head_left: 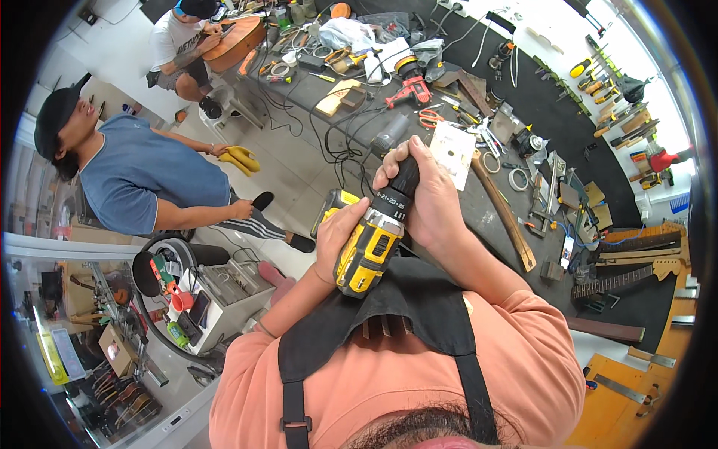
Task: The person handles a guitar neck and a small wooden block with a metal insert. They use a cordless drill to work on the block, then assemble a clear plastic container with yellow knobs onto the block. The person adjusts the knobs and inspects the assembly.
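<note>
A yellow and black cordless drill [364,258] is held in front of my chest, tilted with its black chuck [405,178] pointing away from me. My left hand [338,241] is closed on the drill's grip and side; the hand hides most of the grip. Past that hand, the yellow battery [336,202] shows at the grip's end. My right hand [434,198] wraps its fingers and thumb round the chuck. Whether a bit sits in the chuck cannot be seen.
A cluttered dark workbench [479,213] carries a wooden guitar neck [508,217], a red polisher [410,90], scissors and cables. One person [161,165] stands at the left with a yellow cloth [241,159]; another sits behind with a guitar [235,43]. A white cabinet [232,299] stands at lower left.
</note>
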Tool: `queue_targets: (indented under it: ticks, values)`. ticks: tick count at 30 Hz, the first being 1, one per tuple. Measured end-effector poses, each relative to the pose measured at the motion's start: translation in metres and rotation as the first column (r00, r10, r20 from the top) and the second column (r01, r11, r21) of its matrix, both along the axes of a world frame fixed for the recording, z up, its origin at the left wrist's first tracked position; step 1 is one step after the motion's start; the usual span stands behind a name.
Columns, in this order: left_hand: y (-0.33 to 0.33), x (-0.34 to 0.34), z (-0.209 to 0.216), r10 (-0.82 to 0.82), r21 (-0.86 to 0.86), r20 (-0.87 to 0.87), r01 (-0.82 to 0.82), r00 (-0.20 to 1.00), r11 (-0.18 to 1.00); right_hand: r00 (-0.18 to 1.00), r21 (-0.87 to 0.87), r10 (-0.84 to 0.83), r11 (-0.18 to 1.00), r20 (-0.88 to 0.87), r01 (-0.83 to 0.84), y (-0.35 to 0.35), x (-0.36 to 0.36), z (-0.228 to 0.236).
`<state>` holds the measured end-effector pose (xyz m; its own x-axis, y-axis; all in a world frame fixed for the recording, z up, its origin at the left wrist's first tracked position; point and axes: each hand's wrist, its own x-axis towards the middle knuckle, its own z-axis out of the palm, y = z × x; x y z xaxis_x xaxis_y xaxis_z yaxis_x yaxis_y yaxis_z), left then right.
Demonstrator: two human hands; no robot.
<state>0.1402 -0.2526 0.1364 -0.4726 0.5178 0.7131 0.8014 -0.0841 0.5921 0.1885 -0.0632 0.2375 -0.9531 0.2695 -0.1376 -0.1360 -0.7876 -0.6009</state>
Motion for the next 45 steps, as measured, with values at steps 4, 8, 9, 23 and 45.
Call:
queue_targets:
  ticks: [4, 8, 9, 23, 45]
  values:
    - [0.006, -0.001, 0.000, -0.008, -0.071, -0.036, 0.006, 0.999, 0.997, 0.997, 0.075, -0.039, 0.997, 0.071, 0.034, 0.008, -0.002, -0.001]
    - [0.010, 0.003, -0.015, -0.073, -0.046, 0.158, 0.082, 0.985, 0.996, 0.991, 0.043, -0.045, 0.998, 0.129, 0.039, 0.014, -0.005, -0.001]
    - [0.009, 0.005, -0.018, -0.079, -0.047, 0.188, 0.090, 0.979, 0.995, 0.990, 0.039, -0.053, 0.998, 0.130, 0.048, 0.015, -0.006, -0.003]
    - [0.027, 0.017, -0.032, -0.193, 0.149, 0.927, 0.156, 0.322, 0.976, 0.963, -0.147, 0.258, 0.952, -0.077, -0.267, 0.027, -0.008, -0.010]
    - [0.004, 0.016, -0.011, -0.374, 0.332, 0.897, 0.198, 0.235, 0.922, 0.920, -0.012, 0.369, 0.927, -0.128, -0.374, -0.001, -0.014, 0.008]
